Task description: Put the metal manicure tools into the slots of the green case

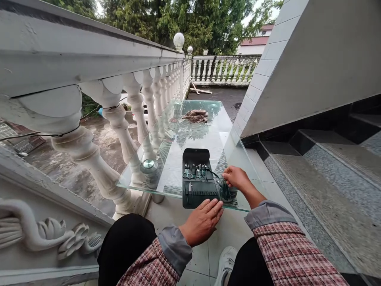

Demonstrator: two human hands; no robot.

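A black manicure case (201,193) lies unfolded near the front edge of the glass table. Small scissors (187,173) and several other green-handled tools sit in its upper part, and slim tools (189,186) in its lower left. My left hand (204,220) rests palm down at the case's front right corner, fingers stretched out. To the right of the case, my right hand (236,177) has its fingers pinched together above a dark round cluster (228,194) that I cannot make out clearly. What its fingertips hold is too small to name.
The glass table (193,139) has a round metal leg cap (149,163) at left. A crumpled brown cloth (196,116) lies toward its far end. A white balustrade (119,119) runs along the left; stone steps (312,171) rise on the right.
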